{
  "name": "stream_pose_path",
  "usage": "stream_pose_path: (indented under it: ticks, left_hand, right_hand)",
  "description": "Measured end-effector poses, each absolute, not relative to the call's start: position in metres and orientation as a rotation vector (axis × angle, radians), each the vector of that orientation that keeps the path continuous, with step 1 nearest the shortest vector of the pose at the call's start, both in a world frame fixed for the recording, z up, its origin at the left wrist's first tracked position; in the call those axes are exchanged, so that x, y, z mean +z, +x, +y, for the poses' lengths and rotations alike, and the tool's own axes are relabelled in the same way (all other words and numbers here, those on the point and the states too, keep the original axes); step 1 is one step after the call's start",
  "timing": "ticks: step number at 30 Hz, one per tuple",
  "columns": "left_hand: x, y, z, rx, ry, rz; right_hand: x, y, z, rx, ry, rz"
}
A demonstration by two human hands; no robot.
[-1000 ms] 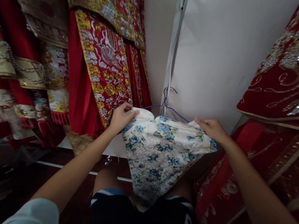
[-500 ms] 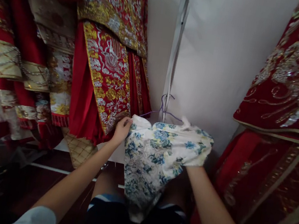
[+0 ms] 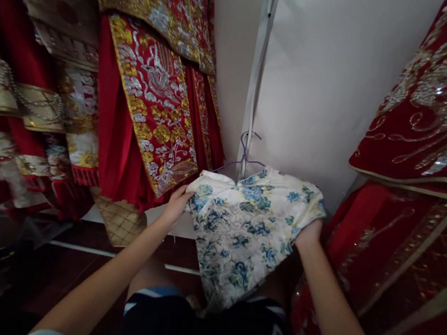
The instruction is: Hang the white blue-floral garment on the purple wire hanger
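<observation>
A white blouse (image 3: 234, 231) with blue and green flowers hangs in front of me on a purple wire hanger (image 3: 245, 151). Both shoulders of the blouse lie over the hanger's arms, and its lower end tapers down between my knees. My left hand (image 3: 177, 204) is closed on the edge of the blouse at the left sleeve, thumb on the front. At the right sleeve opening is my right hand (image 3: 308, 233); its fingers are hidden by the cloth, so I cannot make out their grip.
Red garments with gold and silver embroidery (image 3: 153, 100) hang on the left. A beaded dark red garment (image 3: 438, 122) hangs close on the right. A white pole (image 3: 260, 54) stands against the pale wall (image 3: 323, 75) behind the hanger.
My right hand has drawn back out of the sleeve toward its opening and moved right. The right shoulder now covers the hanger's arm, and the blouse is spread wider. My left hand still grips its side.
</observation>
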State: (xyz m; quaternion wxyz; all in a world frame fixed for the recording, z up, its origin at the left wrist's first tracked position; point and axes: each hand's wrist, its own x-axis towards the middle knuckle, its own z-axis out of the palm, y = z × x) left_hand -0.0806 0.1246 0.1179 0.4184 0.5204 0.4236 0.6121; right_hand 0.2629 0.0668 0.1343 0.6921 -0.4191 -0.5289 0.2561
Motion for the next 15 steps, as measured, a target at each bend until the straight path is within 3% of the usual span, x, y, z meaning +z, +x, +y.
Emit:
stream_pose_path:
  ticks: [6,11,15]
  left_hand:
    - [0.147,-0.078,0.117,1.723,1.367,1.034]
    - [0.173,-0.093,0.127,1.685,1.741,1.162]
    - [0.164,-0.104,0.126,1.505,1.923,1.168]
  right_hand:
    - [0.155,0.273,0.073,0.68,-0.729,-0.772]
    - [0.206,0.257,0.089,0.704,-0.716,-0.879]
    - [0.203,0.219,0.062,0.562,-0.804,-1.067]
